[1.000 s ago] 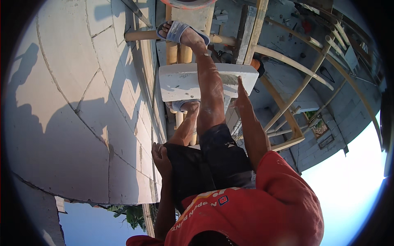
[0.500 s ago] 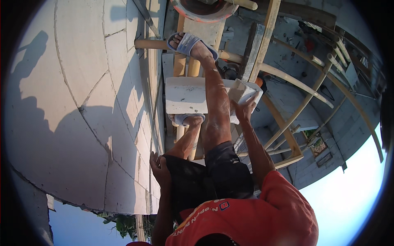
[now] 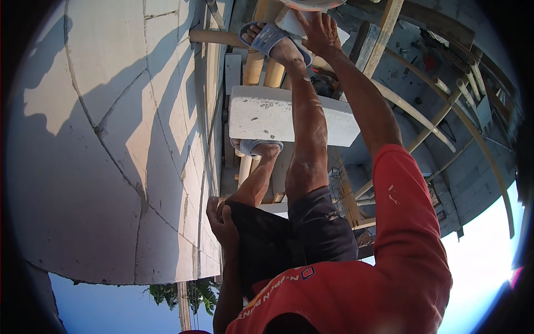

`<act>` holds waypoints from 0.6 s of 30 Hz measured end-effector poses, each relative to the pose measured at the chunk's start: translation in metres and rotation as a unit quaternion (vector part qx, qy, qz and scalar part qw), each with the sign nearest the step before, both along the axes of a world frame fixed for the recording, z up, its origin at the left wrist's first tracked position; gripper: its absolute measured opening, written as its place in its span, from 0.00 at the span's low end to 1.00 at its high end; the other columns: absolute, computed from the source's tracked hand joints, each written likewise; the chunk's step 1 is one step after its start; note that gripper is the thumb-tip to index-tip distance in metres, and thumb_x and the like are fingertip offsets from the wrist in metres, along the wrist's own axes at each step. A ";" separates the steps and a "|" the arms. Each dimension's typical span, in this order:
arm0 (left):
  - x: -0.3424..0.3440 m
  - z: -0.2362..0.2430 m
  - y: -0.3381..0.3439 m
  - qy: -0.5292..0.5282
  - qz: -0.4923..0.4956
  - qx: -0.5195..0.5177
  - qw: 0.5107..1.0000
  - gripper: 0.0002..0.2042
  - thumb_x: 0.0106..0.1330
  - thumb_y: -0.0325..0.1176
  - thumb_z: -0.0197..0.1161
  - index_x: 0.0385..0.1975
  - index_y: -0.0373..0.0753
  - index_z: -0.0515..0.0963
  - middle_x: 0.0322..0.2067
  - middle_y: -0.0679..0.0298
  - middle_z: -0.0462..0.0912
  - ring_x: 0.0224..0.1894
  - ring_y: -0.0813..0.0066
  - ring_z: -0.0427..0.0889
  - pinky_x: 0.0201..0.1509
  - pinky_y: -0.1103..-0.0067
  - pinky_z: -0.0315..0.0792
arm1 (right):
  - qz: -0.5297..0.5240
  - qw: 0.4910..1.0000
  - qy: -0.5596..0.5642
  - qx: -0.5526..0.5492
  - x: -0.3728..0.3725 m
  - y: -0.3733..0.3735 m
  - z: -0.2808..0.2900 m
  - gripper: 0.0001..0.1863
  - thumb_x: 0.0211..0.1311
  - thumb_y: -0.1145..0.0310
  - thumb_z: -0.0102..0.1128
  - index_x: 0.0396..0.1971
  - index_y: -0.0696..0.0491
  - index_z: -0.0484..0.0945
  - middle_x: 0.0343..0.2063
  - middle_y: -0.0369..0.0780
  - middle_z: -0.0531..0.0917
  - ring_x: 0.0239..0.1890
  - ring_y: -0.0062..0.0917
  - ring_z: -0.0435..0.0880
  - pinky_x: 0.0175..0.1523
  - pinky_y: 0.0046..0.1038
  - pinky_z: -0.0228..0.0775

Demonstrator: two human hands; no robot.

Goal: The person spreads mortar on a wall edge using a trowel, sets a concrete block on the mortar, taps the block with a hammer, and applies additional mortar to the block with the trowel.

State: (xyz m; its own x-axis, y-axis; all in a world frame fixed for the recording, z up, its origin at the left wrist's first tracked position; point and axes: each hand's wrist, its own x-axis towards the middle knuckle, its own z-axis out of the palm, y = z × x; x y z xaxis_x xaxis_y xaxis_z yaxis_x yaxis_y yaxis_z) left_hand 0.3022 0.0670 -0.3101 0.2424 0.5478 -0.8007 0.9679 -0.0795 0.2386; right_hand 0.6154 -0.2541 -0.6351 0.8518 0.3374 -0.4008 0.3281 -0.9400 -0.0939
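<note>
My right hand point(image 3: 321, 34) reaches far forward and grips a small white block piece point(image 3: 288, 23) beside the rim of a round basin point(image 3: 314, 4). Its fingers spread over the piece and hide part of it. My left hand point(image 3: 223, 222) hangs beside my left thigh, fingers loosely bent, with nothing seen in it. Between my feet, a long white lightweight block point(image 3: 260, 116) lies crosswise on the scaffold, its top pitted. My right shin passes in front of it. A grey-blue sandal point(image 3: 272, 42) on my forward foot is close to the right hand.
A pale block wall point(image 3: 111, 167) with open joints rises close on my left. Bamboo poles point(image 3: 253, 67) form the platform underfoot. More poles point(image 3: 411, 114) and a wooden plank point(image 3: 384, 39) stand on the right, above a lower floor with debris.
My right hand has carried the small block piece forward from the right end of the long block to the basin. My left hand stays by the thigh. The view has shifted slightly.
</note>
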 end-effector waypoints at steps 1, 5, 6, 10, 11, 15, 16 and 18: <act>-0.004 0.003 -0.002 -0.005 0.010 -0.004 1.000 0.25 0.72 0.32 0.55 0.66 0.29 0.63 0.64 0.47 0.70 0.64 0.57 0.73 0.67 0.67 0.67 | -0.008 1.000 -0.030 0.005 -0.001 0.004 -0.006 0.54 0.51 0.62 0.71 0.76 0.29 0.48 0.62 0.51 0.63 0.59 0.48 0.68 0.64 0.49 0.60; -0.011 0.008 -0.004 -0.007 0.015 0.004 1.000 0.25 0.72 0.31 0.55 0.67 0.29 0.61 0.64 0.46 0.69 0.64 0.56 0.72 0.68 0.66 0.65 | 0.003 0.999 -0.032 -0.015 -0.007 0.007 -0.024 0.50 0.54 0.56 0.68 0.75 0.36 0.49 0.68 0.54 0.58 0.68 0.51 0.57 0.70 0.55 0.50; -0.012 0.007 -0.003 -0.009 0.015 0.002 1.000 0.25 0.72 0.31 0.55 0.67 0.29 0.61 0.64 0.46 0.69 0.64 0.56 0.72 0.68 0.66 0.65 | 0.003 1.000 -0.014 -0.027 -0.009 0.006 -0.029 0.48 0.56 0.53 0.65 0.75 0.45 0.53 0.71 0.57 0.56 0.74 0.53 0.49 0.74 0.56 0.43; -0.009 0.002 0.001 -0.026 0.026 -0.026 0.999 0.27 0.72 0.31 0.55 0.68 0.30 0.59 0.65 0.45 0.68 0.65 0.56 0.71 0.69 0.67 0.65 | -0.014 0.997 -0.033 -0.069 -0.023 0.003 -0.036 0.55 0.51 0.52 0.69 0.77 0.42 0.47 0.73 0.55 0.50 0.74 0.60 0.41 0.74 0.64 0.33; -0.009 0.001 0.003 -0.033 0.027 -0.038 0.998 0.28 0.72 0.31 0.56 0.69 0.30 0.58 0.66 0.45 0.67 0.66 0.55 0.71 0.69 0.67 0.65 | -0.054 0.992 -0.111 -0.019 -0.027 0.003 -0.033 0.55 0.49 0.53 0.71 0.76 0.45 0.49 0.72 0.56 0.52 0.74 0.58 0.45 0.75 0.60 0.37; -0.040 0.027 0.038 -0.102 0.069 -0.016 0.992 0.31 0.72 0.30 0.56 0.72 0.33 0.52 0.67 0.45 0.63 0.67 0.53 0.69 0.69 0.67 0.65 | -0.166 0.977 -0.095 0.089 -0.062 0.037 0.056 0.49 0.56 0.57 0.69 0.75 0.37 0.51 0.68 0.54 0.58 0.66 0.53 0.64 0.69 0.51 0.56; -0.046 0.041 0.044 -0.112 0.067 -0.024 0.991 0.31 0.72 0.30 0.56 0.72 0.33 0.52 0.67 0.45 0.63 0.67 0.53 0.69 0.69 0.67 0.65 | -0.190 0.972 -0.065 0.124 -0.081 0.033 0.072 0.47 0.58 0.56 0.67 0.75 0.40 0.52 0.68 0.55 0.58 0.66 0.54 0.63 0.69 0.48 0.57; -0.054 0.076 0.051 -0.146 0.188 -0.017 0.971 0.32 0.72 0.29 0.56 0.72 0.34 0.50 0.68 0.45 0.62 0.68 0.52 0.68 0.69 0.66 0.65 | -0.196 0.976 0.035 0.090 -0.135 0.020 0.112 0.43 0.62 0.53 0.63 0.74 0.45 0.54 0.70 0.57 0.54 0.70 0.56 0.59 0.71 0.48 0.55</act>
